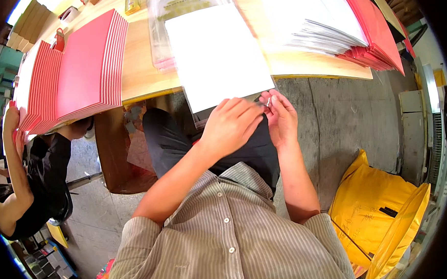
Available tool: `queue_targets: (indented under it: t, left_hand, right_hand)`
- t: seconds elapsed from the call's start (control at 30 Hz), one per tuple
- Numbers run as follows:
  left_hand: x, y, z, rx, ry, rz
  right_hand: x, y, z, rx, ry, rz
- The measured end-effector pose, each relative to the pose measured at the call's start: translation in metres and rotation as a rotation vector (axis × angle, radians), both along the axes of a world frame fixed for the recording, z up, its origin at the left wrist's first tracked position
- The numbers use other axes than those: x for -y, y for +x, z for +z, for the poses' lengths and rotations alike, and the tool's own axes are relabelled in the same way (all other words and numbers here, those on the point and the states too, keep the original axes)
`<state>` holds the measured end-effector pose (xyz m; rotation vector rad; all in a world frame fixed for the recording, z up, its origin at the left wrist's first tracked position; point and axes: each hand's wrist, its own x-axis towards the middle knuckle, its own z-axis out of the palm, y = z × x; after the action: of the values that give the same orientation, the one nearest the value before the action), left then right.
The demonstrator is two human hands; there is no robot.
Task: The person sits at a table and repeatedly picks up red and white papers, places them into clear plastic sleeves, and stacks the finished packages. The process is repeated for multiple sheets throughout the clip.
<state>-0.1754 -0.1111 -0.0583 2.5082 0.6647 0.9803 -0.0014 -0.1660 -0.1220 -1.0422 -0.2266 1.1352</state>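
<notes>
A white sheet-like item (218, 58), apparently inside a clear plastic bag, lies in front of me and sticks out over the table's near edge. My left hand (233, 126) is over the bag's near end, its fingers pointing right and smeared by motion. Just beside it, my right hand (282, 118) is closed in a pinch near the bag's right corner. A small whitish bit (269, 102) shows at those fingertips, too small to name. The two hands' fingertips almost meet.
A stack of clear plastic bags (160, 41) lies beneath the white item. Pink-covered stacks (86, 66) stand left, white and red stacks (329, 20) right. A co-worker's arm (18, 167) reaches in at left. A cardboard box (115, 161) and yellow sack (376, 207) stand below.
</notes>
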Motion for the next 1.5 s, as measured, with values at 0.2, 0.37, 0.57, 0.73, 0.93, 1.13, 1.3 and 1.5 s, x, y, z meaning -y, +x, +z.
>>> queue_targets:
  t: [0.2, 0.37, 0.57, 0.73, 0.93, 1.13, 1.3, 1.5]
  left_hand:
    - [-0.025, 0.050, -0.023, -0.144, 0.045, 0.045]
    - [-0.025, 0.065, -0.033, -0.208, 0.043, 0.029]
    - [-0.029, 0.068, -0.032, -0.153, 0.099, 0.036]
    - [-0.031, 0.069, -0.032, -0.145, 0.120, 0.046]
    - [-0.029, 0.068, -0.036, -0.093, 0.154, 0.040]
    - [-0.027, 0.065, -0.041, -0.062, 0.130, 0.021]
    - [-0.017, 0.030, -0.036, 0.057, 0.175, -0.110]
    - [0.019, -0.115, -0.017, -0.006, -0.270, -0.145]
  right_hand:
    - [-0.001, 0.013, -0.005, -0.109, 0.044, 0.040]
    - [0.002, 0.023, -0.008, -0.139, -0.020, 0.051]
    - [-0.003, 0.028, 0.009, -0.136, -0.050, 0.068]
    - [-0.011, 0.031, 0.011, -0.180, -0.080, 0.091]
    - [-0.013, 0.041, 0.002, -0.151, -0.087, 0.138]
    - [-0.018, 0.047, -0.011, -0.002, -0.078, 0.122]
    - [-0.022, 0.040, 0.006, 0.115, -0.128, 0.135]
    - [-0.026, 0.038, 0.011, 0.162, -0.126, 0.153]
